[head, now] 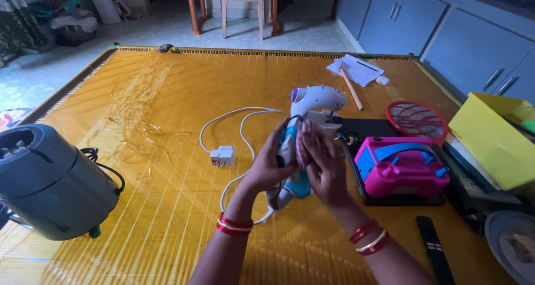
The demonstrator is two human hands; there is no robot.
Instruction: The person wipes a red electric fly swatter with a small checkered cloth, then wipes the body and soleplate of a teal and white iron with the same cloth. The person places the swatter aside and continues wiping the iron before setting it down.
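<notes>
Above the yellow mat (167, 151), left hand (270, 165) and right hand (323, 165) each grip a white handheld appliance (315, 104); beside it, a yellow bin (490, 137), contents unclear.

White paper sheets (356, 69) lie at mat's far edge.

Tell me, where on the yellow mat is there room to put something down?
The widest bare patch of the mat lies beyond the white plug, toward the far edge. Another lies near the camera, between the grey appliance and the left hand. The right side is crowded: pink machine, red racket, yellow bin, remote.
</notes>
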